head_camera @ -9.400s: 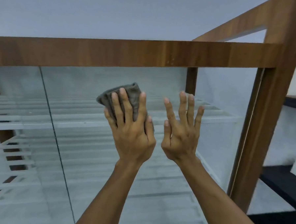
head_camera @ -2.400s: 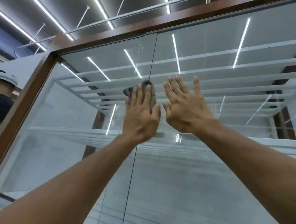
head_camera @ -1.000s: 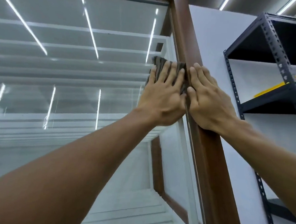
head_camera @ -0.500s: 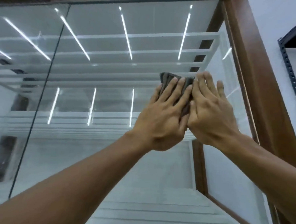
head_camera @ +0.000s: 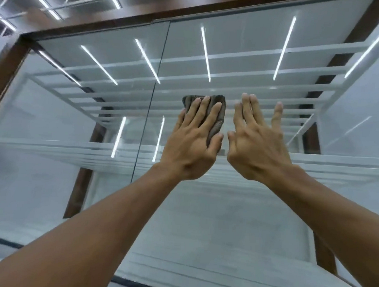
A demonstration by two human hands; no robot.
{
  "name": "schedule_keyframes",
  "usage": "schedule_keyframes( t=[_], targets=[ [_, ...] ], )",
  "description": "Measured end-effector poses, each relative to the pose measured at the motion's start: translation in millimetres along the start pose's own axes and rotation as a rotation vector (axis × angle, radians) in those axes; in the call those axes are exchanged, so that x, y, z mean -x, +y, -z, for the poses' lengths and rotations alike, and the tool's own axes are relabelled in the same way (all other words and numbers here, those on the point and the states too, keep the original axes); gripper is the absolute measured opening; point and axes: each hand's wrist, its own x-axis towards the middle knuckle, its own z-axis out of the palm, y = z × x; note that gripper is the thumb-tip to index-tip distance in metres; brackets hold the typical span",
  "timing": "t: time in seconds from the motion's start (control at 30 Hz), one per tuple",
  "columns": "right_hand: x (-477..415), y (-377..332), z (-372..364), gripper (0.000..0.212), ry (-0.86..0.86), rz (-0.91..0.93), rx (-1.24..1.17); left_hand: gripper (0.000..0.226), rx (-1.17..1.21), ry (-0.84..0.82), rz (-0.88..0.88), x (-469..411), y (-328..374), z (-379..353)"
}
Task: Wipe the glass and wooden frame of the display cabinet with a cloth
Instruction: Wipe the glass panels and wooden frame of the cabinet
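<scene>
- A person's left hand [head_camera: 193,141] lies flat with straight fingers on a folded grey cloth [head_camera: 221,118], pressing it against the glass [head_camera: 224,222] of the display cabinet, high on the right-hand pane, just right of the vertical seam [head_camera: 151,97].
- The right hand [head_camera: 257,147] is raised just beside it, empty, with fingers spread wide and palm toward the pane; whether it touches the glass cannot be told.
- The wooden frame [head_camera: 213,9] runs across the top, well above the cloth, and down both sides; white slatted shelves [head_camera: 232,55] show behind the glass, crossed by reflected strip lights.
- The cloth looks soft, light and limp, so it would likely bunch or slip out unless the palm and all fingers keep it spread; a flat press over its middle suits it best.
- The pane is stiff, smooth and breakable, so it probably calls for even, moderate pressure rather than a hard push, while the frame's edges can take a firmer rub.
</scene>
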Motion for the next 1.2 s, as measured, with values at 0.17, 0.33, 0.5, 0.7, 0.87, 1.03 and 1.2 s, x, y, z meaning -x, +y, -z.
schedule_keyframes(
  t=[0.17, 0.33, 0.5, 0.7, 0.87, 1.03, 1.2],
  targets=[
    [-9.5, -26.1, -4.7, 0.082, 0.018, 0.056, 0.004, 0.068, -0.08, -0.076, -0.139, 16.4, -22.1, 6.1],
    [-16.8, -45.4, -7.2, 0.076, -0.012, 0.084, -0.005, 0.07, 0.009, -0.008, 0.055, 5.9, -75.4, 29.6],
    [-6.1, -86.3, -18.5, 0.072, -0.025, 0.198, -0.031, 0.069, 0.042, 0.043, 0.222, 41.5, -114.2, 35.7],
    [2.1, -91.8, -25.1, 0.071, -0.006, 0.185, -0.048, 0.07, 0.083, 0.065, 0.278, 88.2, -97.0, 22.9],
    [19.6, -87.0, -26.0, 0.073, 0.005, 0.246, -0.06, 0.069, 0.051, 0.035, 0.157, 98.6, -47.0, 4.6],
    [32.7, -43.0, -15.2, 0.072, 0.032, 0.175, -0.076, 0.068, 0.073, 0.038, 0.125, 67.1, -5.4, -4.6],
    [59.3, 23.5, -6.0, 0.067, 0.039, 0.096, -0.048, 0.07, 0.074, 0.021, 0.068, 39.3, 48.8, -20.7]
  ],
)
